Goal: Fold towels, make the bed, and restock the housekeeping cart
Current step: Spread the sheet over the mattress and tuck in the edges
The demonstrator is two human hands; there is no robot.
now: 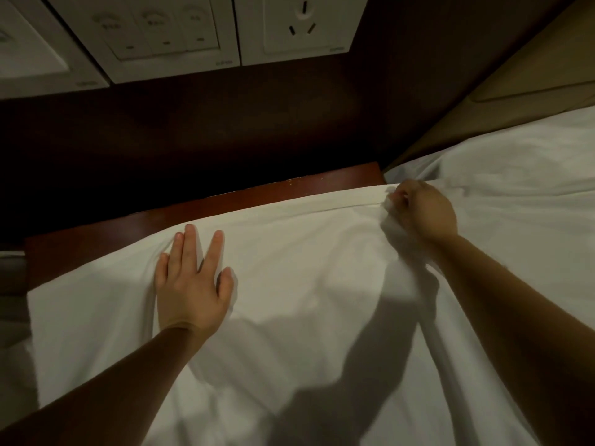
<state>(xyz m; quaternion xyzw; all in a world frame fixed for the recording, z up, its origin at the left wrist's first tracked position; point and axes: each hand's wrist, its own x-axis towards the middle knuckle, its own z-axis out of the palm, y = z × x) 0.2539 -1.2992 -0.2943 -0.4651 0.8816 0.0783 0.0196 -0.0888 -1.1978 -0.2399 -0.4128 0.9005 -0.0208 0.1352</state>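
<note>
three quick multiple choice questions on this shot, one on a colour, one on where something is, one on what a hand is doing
1. What colour is the sheet? A white, B blue, C red.
2. Where is the power socket? A on the floor, B on the wall, right of the switch panel, C under a hand.
3. What is the right hand doing? A lying flat, B gripping a bunch of the sheet at its far edge, C hanging free.

Answers: 1 A, the sheet is plain white. 2 B, the socket sits beside the switches at the top of the view. 3 B, its fingers curl round bunched sheet, while the left hand lies flat.
</note>
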